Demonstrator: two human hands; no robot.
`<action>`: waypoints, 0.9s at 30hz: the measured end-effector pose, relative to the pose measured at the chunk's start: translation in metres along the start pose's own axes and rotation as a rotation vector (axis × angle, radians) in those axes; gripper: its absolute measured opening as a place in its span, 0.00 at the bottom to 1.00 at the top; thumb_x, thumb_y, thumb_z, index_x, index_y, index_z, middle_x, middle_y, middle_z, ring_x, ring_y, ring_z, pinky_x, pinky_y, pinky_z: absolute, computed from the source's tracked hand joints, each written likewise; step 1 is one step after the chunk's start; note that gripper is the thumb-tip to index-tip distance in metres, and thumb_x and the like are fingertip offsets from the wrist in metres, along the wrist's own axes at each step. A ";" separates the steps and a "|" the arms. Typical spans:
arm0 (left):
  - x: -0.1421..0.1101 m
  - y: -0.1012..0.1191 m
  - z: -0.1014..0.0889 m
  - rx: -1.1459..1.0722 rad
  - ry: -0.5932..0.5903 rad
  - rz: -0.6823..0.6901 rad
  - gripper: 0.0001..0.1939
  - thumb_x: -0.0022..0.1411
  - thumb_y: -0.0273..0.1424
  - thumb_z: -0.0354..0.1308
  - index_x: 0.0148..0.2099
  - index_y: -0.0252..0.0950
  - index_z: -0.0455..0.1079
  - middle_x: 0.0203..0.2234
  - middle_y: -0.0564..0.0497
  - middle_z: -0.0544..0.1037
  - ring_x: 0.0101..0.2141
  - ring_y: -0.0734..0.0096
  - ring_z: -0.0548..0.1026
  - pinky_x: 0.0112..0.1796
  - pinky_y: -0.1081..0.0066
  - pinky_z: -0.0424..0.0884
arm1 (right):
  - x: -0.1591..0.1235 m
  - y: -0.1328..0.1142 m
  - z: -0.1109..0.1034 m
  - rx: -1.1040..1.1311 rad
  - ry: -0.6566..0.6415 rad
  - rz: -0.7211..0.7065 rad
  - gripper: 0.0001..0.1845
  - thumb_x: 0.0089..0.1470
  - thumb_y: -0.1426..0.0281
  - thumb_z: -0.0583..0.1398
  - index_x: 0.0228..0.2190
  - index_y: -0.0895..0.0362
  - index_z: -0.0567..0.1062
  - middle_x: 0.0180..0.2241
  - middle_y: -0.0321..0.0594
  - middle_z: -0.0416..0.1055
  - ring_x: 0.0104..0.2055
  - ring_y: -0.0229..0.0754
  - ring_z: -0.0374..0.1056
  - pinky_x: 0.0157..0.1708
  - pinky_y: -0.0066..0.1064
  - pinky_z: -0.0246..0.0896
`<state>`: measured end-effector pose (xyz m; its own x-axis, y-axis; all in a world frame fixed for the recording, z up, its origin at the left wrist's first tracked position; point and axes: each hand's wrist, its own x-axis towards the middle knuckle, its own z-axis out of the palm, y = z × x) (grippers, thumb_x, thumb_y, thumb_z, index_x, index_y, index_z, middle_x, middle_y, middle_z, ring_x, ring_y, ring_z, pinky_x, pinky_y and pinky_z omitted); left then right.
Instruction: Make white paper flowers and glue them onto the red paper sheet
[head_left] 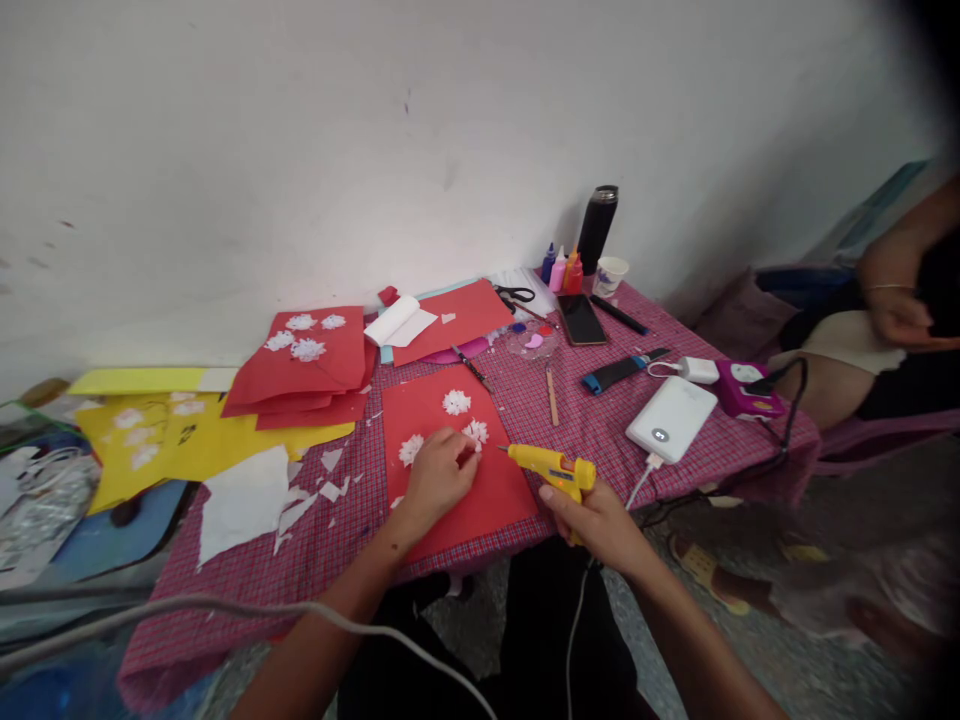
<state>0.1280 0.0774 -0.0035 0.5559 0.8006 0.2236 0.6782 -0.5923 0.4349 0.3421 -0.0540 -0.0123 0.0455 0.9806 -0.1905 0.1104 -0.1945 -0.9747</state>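
A red paper sheet (457, 470) lies on the checked tablecloth (600, 420) in front of me, with three white paper flowers on it. My left hand (439, 475) rests on the sheet, fingers curled and pinching a white paper flower (475, 433). My right hand (592, 520) grips a yellow glue gun (551, 466). Its nozzle points left toward the flower, a short way from my left fingertips. Another white flower (456, 402) sits farther back on the sheet.
Red sheets with flowers (307, 360), yellow paper (165, 430) and white scraps (247, 500) lie at left. A power bank (671, 420), phone (581, 320), scissors (516, 295), paint bottles (562, 270), flask (598, 228) and cup (611, 275) stand at right. Another person (892, 300) sits at far right.
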 end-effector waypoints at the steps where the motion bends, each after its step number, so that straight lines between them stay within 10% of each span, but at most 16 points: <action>1: 0.001 0.001 0.000 0.017 -0.002 0.002 0.04 0.63 0.31 0.57 0.37 0.38 0.72 0.32 0.50 0.73 0.37 0.65 0.71 0.40 0.67 0.66 | 0.000 0.000 0.000 0.000 0.000 0.001 0.22 0.60 0.53 0.57 0.24 0.56 0.69 0.14 0.31 0.62 0.15 0.34 0.59 0.16 0.25 0.55; 27: 0.012 0.008 0.005 0.136 -0.018 -0.055 0.10 0.64 0.29 0.53 0.29 0.37 0.69 0.26 0.49 0.72 0.31 0.65 0.70 0.33 0.66 0.62 | -0.001 -0.003 0.001 0.018 0.011 0.004 0.19 0.59 0.53 0.58 0.27 0.56 0.70 0.14 0.30 0.62 0.15 0.34 0.58 0.16 0.25 0.54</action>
<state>0.1424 0.0814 -0.0017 0.5237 0.8314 0.1859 0.7663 -0.5551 0.3236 0.3406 -0.0542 -0.0091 0.0564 0.9795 -0.1935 0.0927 -0.1981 -0.9758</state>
